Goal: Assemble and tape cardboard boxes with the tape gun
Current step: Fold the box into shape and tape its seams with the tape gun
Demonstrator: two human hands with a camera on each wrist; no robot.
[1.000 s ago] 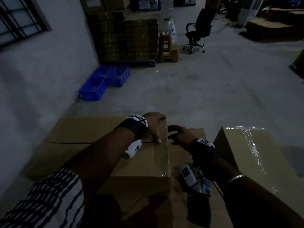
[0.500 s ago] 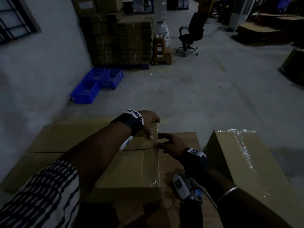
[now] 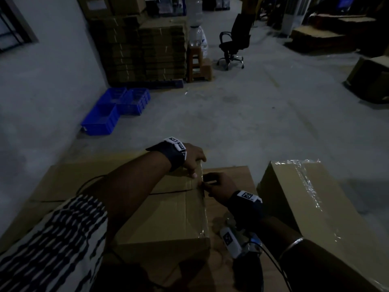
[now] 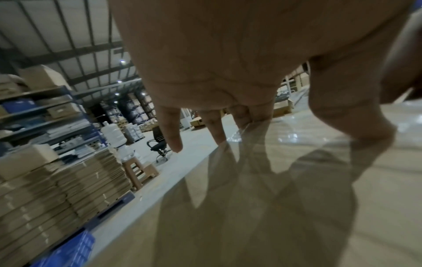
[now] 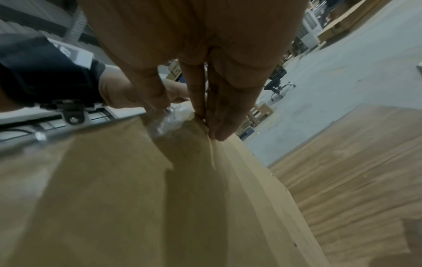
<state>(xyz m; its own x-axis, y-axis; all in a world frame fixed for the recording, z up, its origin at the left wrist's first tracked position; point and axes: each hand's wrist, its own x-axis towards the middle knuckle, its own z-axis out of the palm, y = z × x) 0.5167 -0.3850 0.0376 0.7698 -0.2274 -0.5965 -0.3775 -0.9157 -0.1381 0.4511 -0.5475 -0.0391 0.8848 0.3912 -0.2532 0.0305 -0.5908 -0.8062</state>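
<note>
Head view only — taped second box alongside.

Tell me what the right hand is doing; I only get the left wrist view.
Observer: The right hand presses straight fingers against the box's end face, just below the top edge.
Operator: Report other boxes close by.
Observer: A taped box sits to its right, apart from it.
Operator: Check the top seam.
Observer: The top seam shows as a dark line running from the left hand toward the sleeve.
</note>
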